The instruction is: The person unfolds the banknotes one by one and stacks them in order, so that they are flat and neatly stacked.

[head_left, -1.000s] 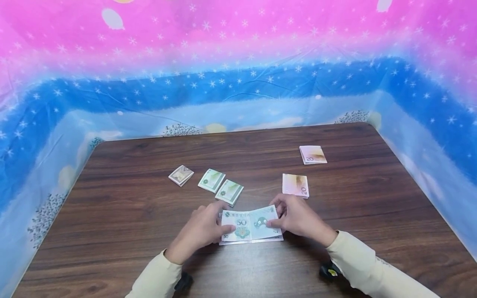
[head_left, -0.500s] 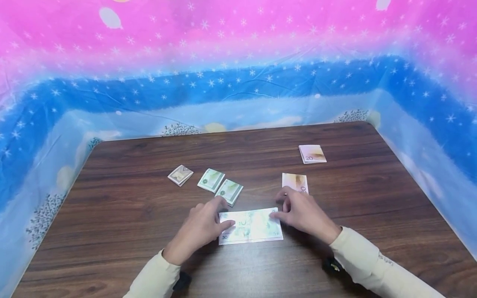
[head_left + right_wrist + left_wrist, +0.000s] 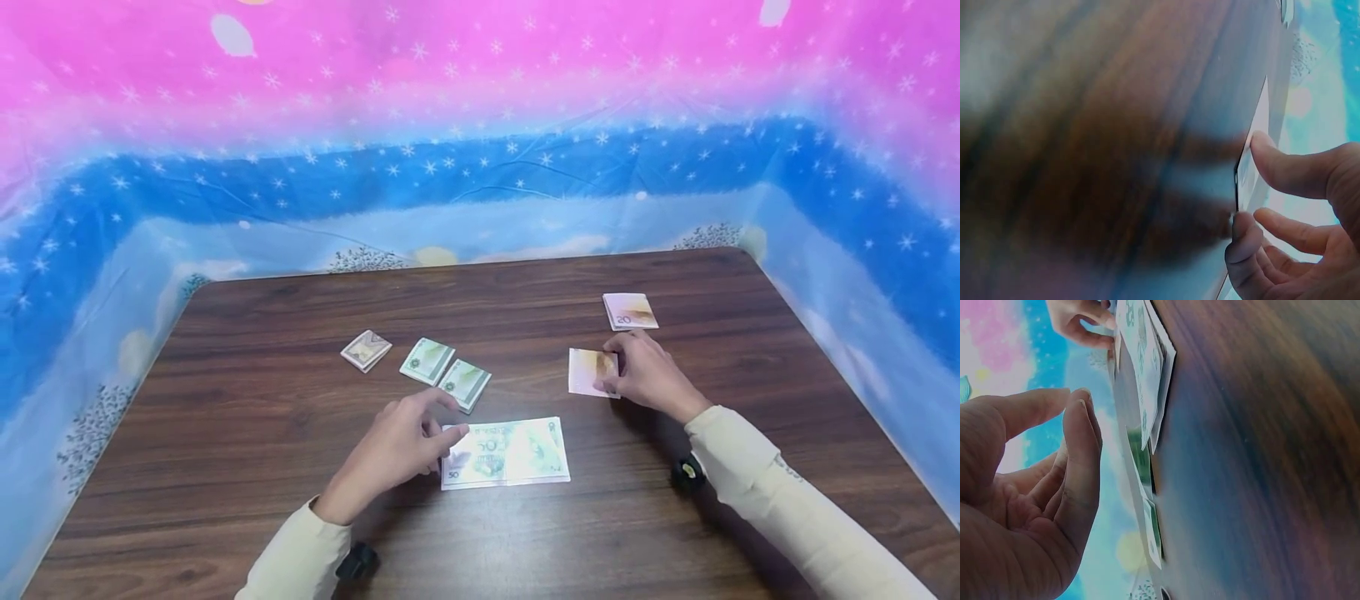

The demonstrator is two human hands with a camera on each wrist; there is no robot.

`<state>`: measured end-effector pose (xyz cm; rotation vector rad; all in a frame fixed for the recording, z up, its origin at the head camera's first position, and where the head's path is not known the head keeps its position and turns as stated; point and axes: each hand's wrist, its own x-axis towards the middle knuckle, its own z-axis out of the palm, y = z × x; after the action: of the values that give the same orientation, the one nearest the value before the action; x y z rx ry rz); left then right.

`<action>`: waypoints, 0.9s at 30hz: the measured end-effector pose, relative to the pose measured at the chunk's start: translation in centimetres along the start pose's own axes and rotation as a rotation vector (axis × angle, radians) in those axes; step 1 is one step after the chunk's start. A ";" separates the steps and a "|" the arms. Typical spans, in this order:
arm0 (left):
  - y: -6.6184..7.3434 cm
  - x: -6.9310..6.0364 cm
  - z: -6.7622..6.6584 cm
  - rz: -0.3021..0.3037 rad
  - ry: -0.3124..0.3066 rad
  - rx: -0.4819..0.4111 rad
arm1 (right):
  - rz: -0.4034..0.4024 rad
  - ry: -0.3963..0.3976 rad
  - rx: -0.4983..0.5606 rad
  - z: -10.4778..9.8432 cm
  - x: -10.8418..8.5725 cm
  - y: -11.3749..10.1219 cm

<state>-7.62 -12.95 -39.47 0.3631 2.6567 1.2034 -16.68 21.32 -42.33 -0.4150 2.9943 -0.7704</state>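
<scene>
A stack of pale green 50 play banknotes [image 3: 510,454] lies spread flat near the front of the table. My left hand [image 3: 397,437] hovers at its left end, thumb and fingers loosely bent with nothing between them. In the left wrist view, a gap separates that hand [image 3: 1041,506] from the notes [image 3: 1144,369]. Farther right, my right hand [image 3: 656,375] holds a folded pink and gold 20 banknote [image 3: 583,371] by its right side. The right wrist view has the thumb on the note [image 3: 1261,115] and the fingertips at its edge.
Two folded green banknotes [image 3: 427,360] lie side by side beyond the left hand, with a folded brownish banknote [image 3: 366,350] to their left. Another folded 20 banknote [image 3: 630,310] sits farther back on the right. A patterned cloth [image 3: 480,175] surrounds the wooden table [image 3: 495,308].
My right hand has let go of the 50 notes and moved right and away to the folded 20 banknote. The 50 notes have settled flat; my left hand has eased off slightly leftward.
</scene>
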 end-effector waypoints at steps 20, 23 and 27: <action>0.2 0.4 -0.1 0.005 0.000 -0.215 | 0.061 0.020 0.198 -1.7 0.4 -0.1; 0.4 0.6 -0.1 0.024 -0.014 -0.283 | 0.081 0.026 0.283 -2.0 0.4 -0.9; 0.5 0.8 0.3 0.034 -0.023 -0.359 | 0.084 0.024 0.446 -2.0 0.2 -2.6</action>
<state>-8.20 -12.18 -39.30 0.3572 2.3566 1.6371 -16.45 20.04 -39.29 -0.2587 2.7175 -1.3915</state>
